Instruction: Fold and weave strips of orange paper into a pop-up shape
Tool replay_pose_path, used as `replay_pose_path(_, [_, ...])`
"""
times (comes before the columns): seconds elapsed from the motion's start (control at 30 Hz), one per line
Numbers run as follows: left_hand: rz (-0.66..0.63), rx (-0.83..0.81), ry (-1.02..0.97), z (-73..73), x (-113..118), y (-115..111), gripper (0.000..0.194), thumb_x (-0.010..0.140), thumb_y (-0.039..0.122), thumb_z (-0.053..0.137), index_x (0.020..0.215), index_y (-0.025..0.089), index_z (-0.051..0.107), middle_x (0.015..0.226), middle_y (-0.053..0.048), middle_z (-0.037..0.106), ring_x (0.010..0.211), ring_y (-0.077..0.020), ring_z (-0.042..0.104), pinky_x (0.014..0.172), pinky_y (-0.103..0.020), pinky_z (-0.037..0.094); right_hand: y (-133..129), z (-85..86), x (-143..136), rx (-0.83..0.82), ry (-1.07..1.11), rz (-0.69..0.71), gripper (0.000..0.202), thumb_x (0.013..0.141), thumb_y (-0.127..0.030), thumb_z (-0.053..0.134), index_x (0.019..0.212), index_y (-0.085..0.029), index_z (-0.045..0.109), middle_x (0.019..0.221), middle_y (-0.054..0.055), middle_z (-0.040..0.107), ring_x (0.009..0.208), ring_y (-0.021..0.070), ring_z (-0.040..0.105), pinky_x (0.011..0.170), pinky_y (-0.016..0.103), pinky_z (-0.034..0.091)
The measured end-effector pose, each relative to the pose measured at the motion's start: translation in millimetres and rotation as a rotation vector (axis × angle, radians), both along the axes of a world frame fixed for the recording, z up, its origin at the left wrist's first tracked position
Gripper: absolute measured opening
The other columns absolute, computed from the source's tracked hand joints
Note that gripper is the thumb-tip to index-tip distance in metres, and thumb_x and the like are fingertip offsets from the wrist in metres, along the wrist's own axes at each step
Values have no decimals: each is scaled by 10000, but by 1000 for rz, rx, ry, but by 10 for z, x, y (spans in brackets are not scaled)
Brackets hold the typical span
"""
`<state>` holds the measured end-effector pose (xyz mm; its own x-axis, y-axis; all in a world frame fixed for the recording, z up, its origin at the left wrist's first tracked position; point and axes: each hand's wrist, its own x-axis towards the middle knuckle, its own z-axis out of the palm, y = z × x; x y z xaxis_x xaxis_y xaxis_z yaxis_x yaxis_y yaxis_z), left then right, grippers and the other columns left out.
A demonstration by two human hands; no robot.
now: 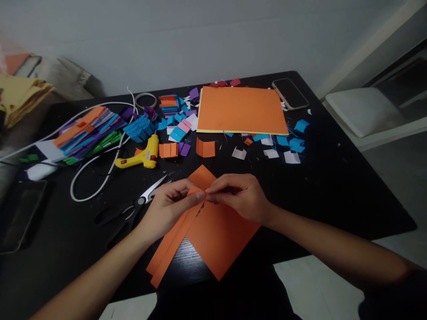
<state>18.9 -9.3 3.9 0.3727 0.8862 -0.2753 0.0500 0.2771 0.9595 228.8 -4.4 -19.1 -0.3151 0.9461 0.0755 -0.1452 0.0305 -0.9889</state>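
Note:
Both hands meet above the front of the black table. My left hand point(173, 202) is closed on the upper end of a long folded orange paper strip point(176, 242), its thumb pressed on top. My right hand point(238, 193) pinches the same end of the strip, thumb and forefinger together. Under the strip and my right hand lies a larger orange paper sheet point(220, 242), turned cornerwise. Small dark marks run along the strip's edge near the fingertips. Black-handled scissors point(142, 202) lie beside my left hand, blades partly hidden behind it.
A yellow glue gun point(147, 154) lies beyond the scissors, near a looped white cable point(96, 193). Orange sheets point(243, 111) sit at the back, with a phone point(290, 93) to their right. Bundled coloured paper strips point(90, 129) and folded scraps point(168, 150) spread over the left and middle.

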Motion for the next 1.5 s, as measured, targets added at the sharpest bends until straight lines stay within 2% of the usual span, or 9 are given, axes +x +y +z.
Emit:
replay_pose_path(0.23, [7,11,26,10,4,4,211,870,354,781,772,168,752,652,-4,648,612,-122,551,580,-232,384,-8,12,-1,-21,-5,5,122,774,-284,888,871,-228,838,829,37,792,735,156,743,675,275,610])
replay_pose_path(0.63, [-19,46,-10,42,19,11,231,931,348,720,786,170,751,693,-17,716,640,-125,616,597,-217,426,1,0,-5,-28,-2,7,127,774,-282,887,873,-222,834,813,31,784,714,148,734,661,265,599])
replay_pose_path(0.9, [-8,55,6,41,6,-2,225,933,347,720,795,175,767,703,-21,728,646,-118,611,617,-210,439,-8,17,-5,-52,-33,9,182,763,-326,895,884,-209,828,810,36,780,706,151,728,647,259,595])
replay_pose_path(1.2, [-6,63,11,29,17,12,224,929,354,720,807,175,779,716,-38,740,666,-145,646,635,-239,472,-7,19,0,-13,-37,0,155,780,-331,883,871,-218,829,812,35,778,708,155,729,656,276,597])
replay_pose_path(1.5, [-3,68,41,16,12,-3,251,928,371,725,784,168,758,693,-27,710,622,-119,573,582,-222,407,5,-2,-7,-11,-29,-3,146,773,-318,890,860,-217,830,806,34,775,699,148,721,645,269,585])
